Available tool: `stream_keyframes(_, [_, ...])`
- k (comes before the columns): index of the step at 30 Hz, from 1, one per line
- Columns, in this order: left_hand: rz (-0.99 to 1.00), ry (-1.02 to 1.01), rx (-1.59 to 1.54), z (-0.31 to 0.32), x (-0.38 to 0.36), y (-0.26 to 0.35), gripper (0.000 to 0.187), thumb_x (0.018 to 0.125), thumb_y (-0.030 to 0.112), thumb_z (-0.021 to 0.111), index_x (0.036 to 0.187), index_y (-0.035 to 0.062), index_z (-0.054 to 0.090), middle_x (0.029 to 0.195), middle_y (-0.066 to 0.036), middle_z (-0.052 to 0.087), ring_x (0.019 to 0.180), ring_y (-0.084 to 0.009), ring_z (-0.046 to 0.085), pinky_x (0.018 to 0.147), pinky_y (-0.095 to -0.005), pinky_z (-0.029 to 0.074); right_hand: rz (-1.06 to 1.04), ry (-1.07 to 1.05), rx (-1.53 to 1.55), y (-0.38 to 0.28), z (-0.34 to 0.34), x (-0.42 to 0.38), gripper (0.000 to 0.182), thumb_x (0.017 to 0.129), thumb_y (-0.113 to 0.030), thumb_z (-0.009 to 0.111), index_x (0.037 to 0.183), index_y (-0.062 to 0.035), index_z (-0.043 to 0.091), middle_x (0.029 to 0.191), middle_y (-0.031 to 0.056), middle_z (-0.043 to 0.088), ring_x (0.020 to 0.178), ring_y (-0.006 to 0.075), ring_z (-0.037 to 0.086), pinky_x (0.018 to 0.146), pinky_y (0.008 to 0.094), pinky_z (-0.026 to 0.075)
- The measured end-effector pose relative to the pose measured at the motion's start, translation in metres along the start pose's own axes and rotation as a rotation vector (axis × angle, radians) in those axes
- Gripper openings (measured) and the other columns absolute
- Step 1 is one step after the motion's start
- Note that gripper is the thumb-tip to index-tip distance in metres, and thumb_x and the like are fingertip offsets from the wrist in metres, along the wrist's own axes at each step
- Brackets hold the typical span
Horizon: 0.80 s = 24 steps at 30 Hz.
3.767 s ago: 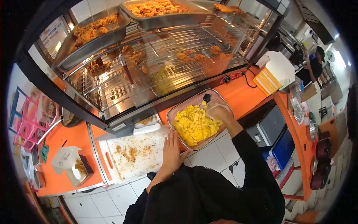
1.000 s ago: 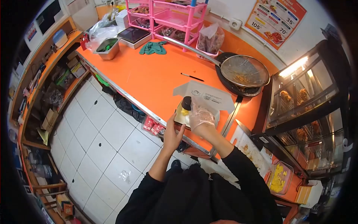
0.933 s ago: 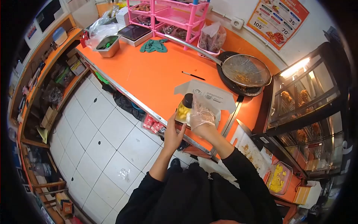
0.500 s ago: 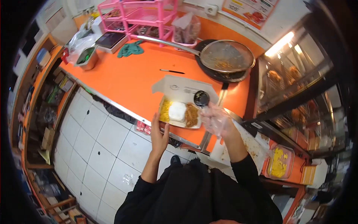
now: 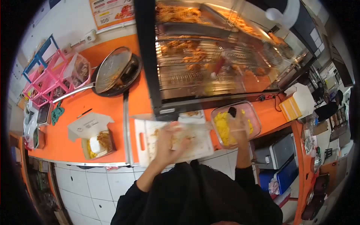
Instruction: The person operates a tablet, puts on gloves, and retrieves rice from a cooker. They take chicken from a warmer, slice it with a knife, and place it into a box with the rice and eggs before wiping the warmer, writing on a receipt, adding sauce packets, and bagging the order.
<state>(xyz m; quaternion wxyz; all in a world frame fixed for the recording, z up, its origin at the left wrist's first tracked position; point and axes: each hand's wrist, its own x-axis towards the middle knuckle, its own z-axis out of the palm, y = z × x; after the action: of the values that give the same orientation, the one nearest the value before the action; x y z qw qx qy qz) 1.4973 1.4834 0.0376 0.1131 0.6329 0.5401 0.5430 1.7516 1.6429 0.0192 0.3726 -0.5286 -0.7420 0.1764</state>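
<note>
My right hand, in a clear plastic glove and blurred, is over a clear tub of yellow shredded food. It holds a small black round thing, whose exact kind is too smeared to make out. My left hand hovers above a white cutting board with crumbs on it, its fingers apart and nothing visible in them. To the left, an open cardboard meal box holds white rice, brown shredded or fried food and yellow food.
A glass warming cabinet with fried pieces stands behind the board. A long-handled strainer rests on a black pan. Pink racks, a pen and a green cloth are at left; a yellow-and-white box is at right.
My view has swung right. Both hands have left the meal box: the right moved to the tub of yellow food with the black thing, the left to above the cutting board.
</note>
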Motion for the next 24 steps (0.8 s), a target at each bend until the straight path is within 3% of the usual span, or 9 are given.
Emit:
stream_keyframes(4, [0.149, -0.179, -0.079, 0.133, 0.039, 0.055, 0.061, 0.066, 0.017, 0.074, 0.117, 0.0028, 0.046, 0.126, -0.019, 0.046, 0.114, -0.0372, 0.045, 0.094, -0.0442, 0.037, 0.195, 0.225, 0.856, 0.015, 0.001, -0.002, 0.053, 0.086, -0.017, 0.059, 0.132, 0.0025, 0.040, 0.133, 0.0132, 0.043, 0.118, 0.0208, 0.045, 0.097, 0.0283, 0.037])
stream_keyframes(8, [0.227, -0.068, -0.066, 0.210, 0.060, 0.059, 0.067, 0.062, 0.013, 0.072, 0.121, 0.0017, 0.042, 0.129, -0.019, 0.043, 0.116, -0.0371, 0.043, 0.095, -0.0443, 0.035, 0.397, 0.299, 1.274, 0.046, -0.022, 0.004, 0.055, 0.089, -0.014, 0.057, 0.137, 0.0002, 0.034, 0.128, 0.0071, 0.045, 0.114, 0.0132, 0.045, 0.095, 0.0251, 0.037])
stream_keyframes(9, [0.240, -0.072, -0.079, 0.224, 0.065, 0.059, 0.067, 0.062, 0.013, 0.072, 0.121, 0.0017, 0.042, 0.129, -0.019, 0.043, 0.116, -0.0371, 0.043, 0.095, -0.0443, 0.035, 0.388, 0.316, 1.268, 0.063, -0.026, -0.002, 0.055, 0.089, -0.014, 0.057, 0.137, 0.0002, 0.034, 0.128, 0.0071, 0.045, 0.114, 0.0132, 0.045, 0.095, 0.0251, 0.037])
stream_keyframes(11, [0.175, -0.083, -0.053, 0.242, 0.079, 0.055, 0.067, 0.061, 0.010, 0.071, 0.121, 0.0019, 0.042, 0.131, -0.019, 0.042, 0.115, -0.0367, 0.043, 0.095, -0.0446, 0.035, 0.573, 0.021, 1.077, 0.086, -0.035, -0.012, 0.053, 0.091, -0.010, 0.053, 0.138, -0.0012, 0.031, 0.127, 0.0065, 0.046, 0.116, 0.0138, 0.044, 0.097, 0.0258, 0.036])
stream_keyframes(14, [0.106, -0.097, 0.104, 0.247, 0.095, 0.048, 0.067, 0.060, 0.008, 0.070, 0.121, 0.0016, 0.042, 0.119, -0.019, 0.047, 0.107, -0.0372, 0.046, 0.089, -0.0448, 0.038, 0.397, -0.006, 1.269, 0.066, -0.039, -0.026, 0.054, 0.092, -0.012, 0.052, 0.139, -0.0020, 0.028, 0.128, 0.0089, 0.045, 0.117, 0.0145, 0.043, 0.098, 0.0269, 0.035])
stream_keyframes(16, [0.091, -0.120, 0.230, 0.250, 0.095, 0.028, 0.066, 0.060, 0.007, 0.069, 0.120, 0.0013, 0.042, 0.113, -0.019, 0.048, 0.103, -0.0375, 0.048, 0.086, -0.0442, 0.040, 0.136, -0.436, 0.662, 0.068, -0.056, -0.030, 0.048, 0.093, -0.014, 0.051, 0.136, -0.0023, 0.036, 0.126, 0.0115, 0.048, 0.118, 0.0150, 0.044, 0.100, 0.0276, 0.034])
stream_keyframes(20, [-0.070, -0.213, 0.417, 0.247, 0.083, -0.002, 0.060, 0.062, 0.012, 0.069, 0.115, 0.0008, 0.044, 0.103, -0.018, 0.047, 0.090, -0.0378, 0.052, 0.078, -0.0408, 0.045, -0.013, -0.795, 0.589, 0.089, -0.127, 0.019, 0.028, 0.092, -0.013, 0.051, 0.117, -0.0031, 0.059, 0.104, 0.0089, 0.064, 0.103, 0.0160, 0.055, 0.091, 0.0284, 0.042])
stream_keyframes(22, [-0.160, -0.350, 0.516, 0.245, 0.076, 0.003, 0.064, 0.064, 0.018, 0.070, 0.119, 0.0015, 0.042, 0.113, -0.017, 0.047, 0.091, -0.0372, 0.052, 0.083, -0.0404, 0.044, 0.122, -0.404, 0.647, 0.088, -0.171, 0.065, 0.026, 0.090, -0.014, 0.054, 0.113, -0.0034, 0.060, 0.099, 0.0065, 0.066, 0.095, 0.0153, 0.059, 0.082, 0.0286, 0.047])
stream_keyframes(24, [-0.027, -0.350, 0.529, 0.231, 0.088, 0.024, 0.065, 0.065, 0.019, 0.070, 0.121, 0.0020, 0.043, 0.119, -0.017, 0.045, 0.094, -0.0367, 0.053, 0.087, -0.0415, 0.042, -0.130, 0.264, 0.409, 0.106, -0.175, 0.124, 0.019, 0.087, -0.014, 0.060, 0.102, -0.0029, 0.062, 0.091, 0.0048, 0.064, 0.077, 0.0126, 0.060, 0.067, 0.0260, 0.048])
